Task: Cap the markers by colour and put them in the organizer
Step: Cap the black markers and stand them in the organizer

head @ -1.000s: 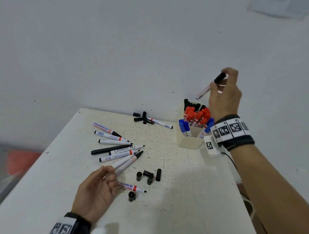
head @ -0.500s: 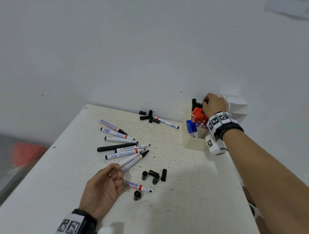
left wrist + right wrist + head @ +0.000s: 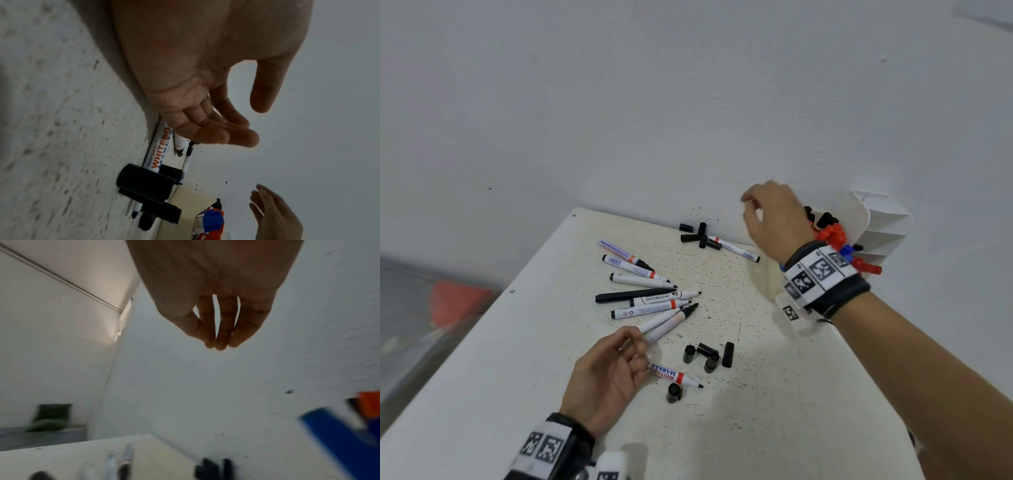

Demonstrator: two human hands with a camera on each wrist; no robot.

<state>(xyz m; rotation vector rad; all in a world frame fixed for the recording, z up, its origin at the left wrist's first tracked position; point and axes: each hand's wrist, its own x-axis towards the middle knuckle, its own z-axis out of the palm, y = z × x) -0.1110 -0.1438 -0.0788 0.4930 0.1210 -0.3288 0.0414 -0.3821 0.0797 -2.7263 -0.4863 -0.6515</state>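
My right hand [image 3: 774,219] is hanging empty, grip relaxed, beside the organizer [image 3: 859,212] at 2 o'clock. Left hand [image 3: 606,373], grip loose, touching uncapped markers [image 3: 650,301] mid-counter; I should pinch one barrel, match a black cap [image 3: 690,353].

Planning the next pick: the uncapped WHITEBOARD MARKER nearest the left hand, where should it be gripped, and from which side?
Judgement: pinch the WHITEBOARD MARKER mid-barrel, from above, across its width. It lies flat on the table, tip pointing right and bare, so keep fingers off that end. The left hand covers its rear end; a loose black cap sits just below, leaving the barrel's top clear.
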